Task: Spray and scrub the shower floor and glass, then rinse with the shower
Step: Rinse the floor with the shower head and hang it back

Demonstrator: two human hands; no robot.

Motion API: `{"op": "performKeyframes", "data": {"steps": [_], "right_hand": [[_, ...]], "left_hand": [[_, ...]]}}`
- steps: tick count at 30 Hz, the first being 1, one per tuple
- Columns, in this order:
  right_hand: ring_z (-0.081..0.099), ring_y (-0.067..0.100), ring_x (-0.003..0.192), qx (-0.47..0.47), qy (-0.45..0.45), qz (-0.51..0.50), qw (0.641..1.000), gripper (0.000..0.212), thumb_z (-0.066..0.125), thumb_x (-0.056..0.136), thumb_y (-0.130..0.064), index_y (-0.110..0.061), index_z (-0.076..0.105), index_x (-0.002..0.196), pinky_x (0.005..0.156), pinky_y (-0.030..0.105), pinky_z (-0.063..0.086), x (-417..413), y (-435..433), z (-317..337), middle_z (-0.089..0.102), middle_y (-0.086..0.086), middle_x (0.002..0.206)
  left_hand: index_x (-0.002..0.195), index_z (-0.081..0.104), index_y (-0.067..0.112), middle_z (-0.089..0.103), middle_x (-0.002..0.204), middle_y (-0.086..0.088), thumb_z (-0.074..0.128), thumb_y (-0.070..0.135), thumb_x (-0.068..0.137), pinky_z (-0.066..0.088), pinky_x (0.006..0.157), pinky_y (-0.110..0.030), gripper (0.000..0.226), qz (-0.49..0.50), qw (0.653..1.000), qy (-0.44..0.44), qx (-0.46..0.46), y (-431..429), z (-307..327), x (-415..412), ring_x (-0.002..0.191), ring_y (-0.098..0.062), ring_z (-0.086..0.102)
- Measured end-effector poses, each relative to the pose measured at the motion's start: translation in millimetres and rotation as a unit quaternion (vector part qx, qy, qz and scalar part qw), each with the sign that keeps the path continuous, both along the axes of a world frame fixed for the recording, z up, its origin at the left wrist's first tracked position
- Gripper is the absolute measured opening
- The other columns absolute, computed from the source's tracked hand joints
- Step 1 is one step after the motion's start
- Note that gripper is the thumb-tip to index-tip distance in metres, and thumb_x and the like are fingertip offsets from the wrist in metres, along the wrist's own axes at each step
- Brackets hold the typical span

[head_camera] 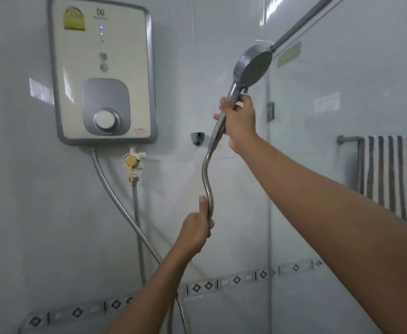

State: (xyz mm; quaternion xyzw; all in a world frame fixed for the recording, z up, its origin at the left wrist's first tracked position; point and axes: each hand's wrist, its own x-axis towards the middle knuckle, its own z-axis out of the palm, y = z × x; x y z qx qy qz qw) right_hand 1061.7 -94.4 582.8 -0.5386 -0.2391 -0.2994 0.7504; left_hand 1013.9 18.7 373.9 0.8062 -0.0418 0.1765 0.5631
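Gripping the round chrome shower head (252, 66) by its handle, the right hand (240, 120) is holding it raised before the far wall, fingers curled fully closed around the stem, the spray face turning toward the right; the left hand (197, 229) is closing in a fist around the ribbed metal shower hose (207, 179) lower down, thumb lying straight up along it; the hose is looping down and back up to the cream and grey electric water heater (103, 73) hanging on the left of the glossy white tiled wall (17, 189); a small cream stop valve (133, 162) is sitting just beneath the heater, feeding a second ribbed hose; a chrome wall bracket (197, 138) is standing empty between the heater and the raised hand; a band of diamond-patterned border tiles (197, 286) is running across the wall low down; the clear glass shower panel (342, 104) is rising on the right, a grey support bar (303, 20) slanting above it; a grey and white striped towel (393, 174) is hanging on a rail beyond the glass.
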Motion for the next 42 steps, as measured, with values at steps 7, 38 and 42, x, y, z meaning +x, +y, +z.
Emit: {"op": "performKeyframes", "data": {"steps": [7, 38, 42], "right_hand": [[0.067, 0.017, 0.083, -0.081, -0.108, -0.140, 0.981, 0.023, 0.071, 0.091, -0.028, -0.024, 0.052, 0.102, 0.081, 0.030, 0.052, 19.4, 25.9, 45.5, 0.066, -0.009, 0.084], [0.061, 0.018, 0.081, -0.202, -0.073, -0.199, 0.956, 0.038, 0.082, 0.083, -0.033, -0.019, 0.052, 0.101, 0.073, 0.028, 0.045, 72.1, 51.7, 60.7, 0.059, -0.005, 0.087], [0.061, 0.020, 0.084, -0.187, -0.071, -0.198, 0.960, 0.039, 0.081, 0.083, -0.035, -0.017, 0.056, 0.107, 0.078, 0.031, 0.051, 78.9, 50.7, 46.1, 0.056, -0.008, 0.084]], "left_hand": [[0.072, 0.040, 0.015, 0.045, 0.062, -0.002, 0.029, 0.062, 0.102, 0.032, 0.051, -0.029, 0.057, 0.038, 0.987, -0.150, 0.051, 0.5, 54.9, 28.2, 0.048, -0.012, 0.037], [0.079, 0.042, 0.020, 0.042, 0.068, 0.003, 0.027, 0.056, 0.102, 0.033, 0.062, -0.035, 0.045, 0.072, 0.993, -0.095, 0.003, 19.7, 56.6, 93.6, 0.054, -0.016, 0.034], [0.078, 0.039, 0.022, 0.045, 0.073, 0.001, 0.026, 0.056, 0.102, 0.036, 0.067, -0.038, 0.044, 0.078, 0.993, -0.085, 0.001, 22.3, 50.1, 98.3, 0.059, -0.019, 0.038]]}}
